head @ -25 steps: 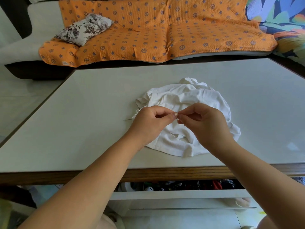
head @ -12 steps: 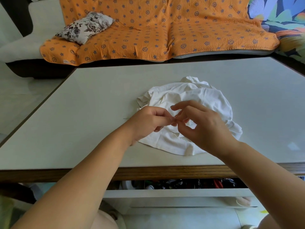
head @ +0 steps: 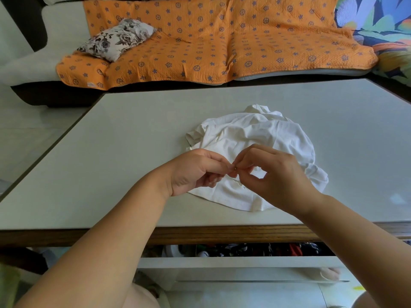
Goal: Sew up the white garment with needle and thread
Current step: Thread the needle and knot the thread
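While the white garment [head: 255,134] lies crumpled on the desk [head: 133,141] near its front edge, both hands hover over the cloth's near part. The left hand [head: 195,172] and right hand [head: 278,178] each have their grip pinched thumb to forefinger, and the tips of the two hands touch. What they clamp is too small to tell. Below the desk edge a drawer [head: 233,262] stands open.

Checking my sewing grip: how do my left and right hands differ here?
The left hand is curled like a fist; the right hand arches, thumb and forefinger making a ring. The left hand is over the edge of the garment, the right hand over its middle. Both pinch where they meet; what, I cannot tell.
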